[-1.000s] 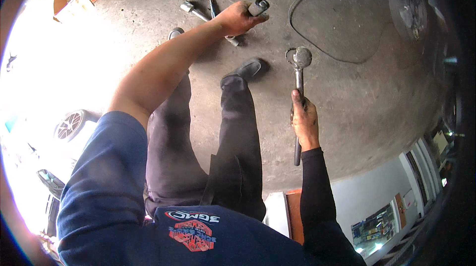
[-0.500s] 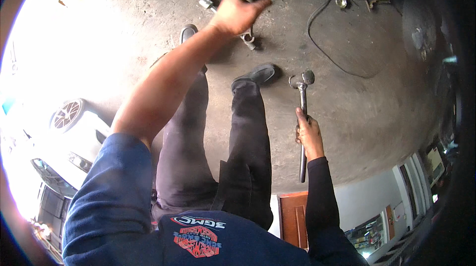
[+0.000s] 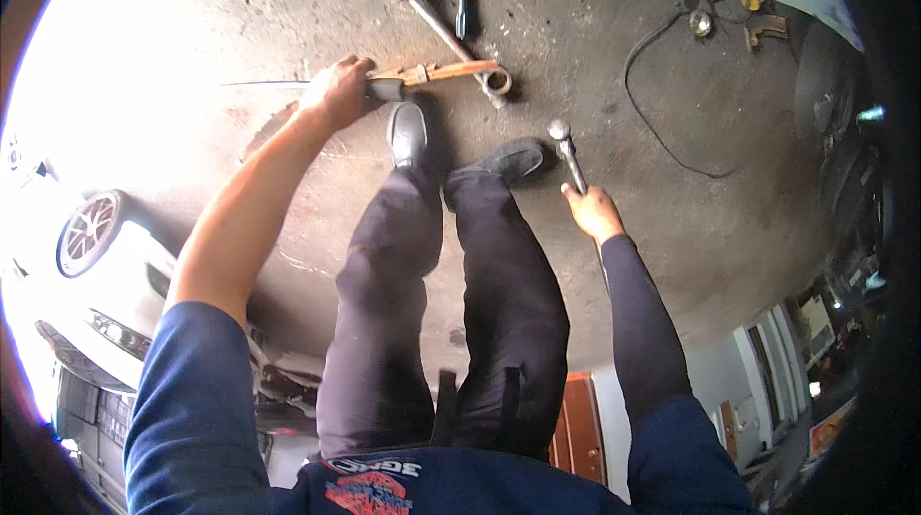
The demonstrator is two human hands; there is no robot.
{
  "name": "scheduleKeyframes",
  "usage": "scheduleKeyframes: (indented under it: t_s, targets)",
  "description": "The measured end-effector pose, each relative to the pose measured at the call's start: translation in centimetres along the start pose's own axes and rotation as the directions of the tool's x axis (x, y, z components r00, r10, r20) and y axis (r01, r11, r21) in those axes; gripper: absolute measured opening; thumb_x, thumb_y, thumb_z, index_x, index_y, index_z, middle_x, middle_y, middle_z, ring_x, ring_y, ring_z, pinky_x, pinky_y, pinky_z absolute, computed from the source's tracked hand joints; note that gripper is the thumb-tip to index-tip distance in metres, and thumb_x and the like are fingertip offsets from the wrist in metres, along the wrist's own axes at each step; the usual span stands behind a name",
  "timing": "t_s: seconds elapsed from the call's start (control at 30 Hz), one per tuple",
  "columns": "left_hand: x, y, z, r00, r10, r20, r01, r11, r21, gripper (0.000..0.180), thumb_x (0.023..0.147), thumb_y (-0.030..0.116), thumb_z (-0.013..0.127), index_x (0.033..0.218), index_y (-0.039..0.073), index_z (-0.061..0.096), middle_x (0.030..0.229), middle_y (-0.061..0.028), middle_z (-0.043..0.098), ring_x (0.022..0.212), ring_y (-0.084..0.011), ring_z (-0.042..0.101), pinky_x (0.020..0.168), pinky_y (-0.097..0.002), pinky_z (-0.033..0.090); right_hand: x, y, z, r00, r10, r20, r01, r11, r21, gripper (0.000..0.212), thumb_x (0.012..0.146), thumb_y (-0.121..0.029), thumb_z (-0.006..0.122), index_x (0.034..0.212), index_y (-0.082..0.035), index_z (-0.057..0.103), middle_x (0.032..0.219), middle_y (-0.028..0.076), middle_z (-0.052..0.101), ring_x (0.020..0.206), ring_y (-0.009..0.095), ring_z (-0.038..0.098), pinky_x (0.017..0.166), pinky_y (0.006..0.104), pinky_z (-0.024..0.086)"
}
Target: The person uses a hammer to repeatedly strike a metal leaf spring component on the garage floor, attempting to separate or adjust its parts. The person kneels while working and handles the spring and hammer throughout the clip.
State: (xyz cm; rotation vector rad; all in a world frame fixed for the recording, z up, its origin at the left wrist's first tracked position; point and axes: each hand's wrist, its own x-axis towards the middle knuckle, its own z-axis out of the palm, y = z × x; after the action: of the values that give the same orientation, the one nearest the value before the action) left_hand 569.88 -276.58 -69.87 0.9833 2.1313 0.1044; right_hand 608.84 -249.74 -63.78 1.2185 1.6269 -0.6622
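L hand [image 3: 338, 93] wrapped round dark cyl. [image 3: 387, 90] near L shoe [image 3: 410, 136]; rusty bar [image 3: 453, 68] just beside, crossing long socket tool [image 3: 435, 21]. R hand [image 3: 597, 215], well apart, clamped on ratchet-headed bar [image 3: 573, 162]. Risk: slack L grip may drop cyl. onto shoe.

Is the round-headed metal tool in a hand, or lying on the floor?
In the right hand: the round-headed metal tool has its shaft in that grip, its head showing beyond the thumb.

Thin black cable [image 3: 627, 81] is lying curved on stained grey concrete floor [image 3: 700, 246]; white spoke-wheeled car [image 3: 120, 296] is standing at left.
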Motion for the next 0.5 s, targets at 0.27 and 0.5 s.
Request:
scheduleKeyframes:
  t_s: [0.27,0.5]
  targets:
    - [2.8,-7.9,11.9,0.984,-0.145,0.102,0.140,0.988,0.059,0.036,0.087,0.027,0.073,0.118,0.010,0.063,0.110,-0.0180,0.069,0.097,-0.0403,0.071,0.083,-0.0504,0.059,8.4,-0.2,6.6,0.990,0.136,0.025,-0.138,0.984,0.108,0.064,0.097,-0.053,0.062,0.107,0.010,0.068,0.109,0.034,0.069,0.110,0.049,0.066,0.095,0.0501,0.052]
    - [5.1,-6.9,10.9,0.965,-0.128,0.229,0.071,0.967,0.245,0.020,0.091,0.023,0.063,0.102,0.007,0.067,0.094,-0.0178,0.073,0.088,-0.0389,0.074,0.077,-0.0498,0.059,10.8,0.1,7.6,0.992,0.114,0.050,-0.119,0.986,0.117,0.061,0.102,-0.049,0.055,0.111,0.010,0.067,0.114,0.036,0.067,0.114,0.050,0.064,0.097,0.0511,0.051]
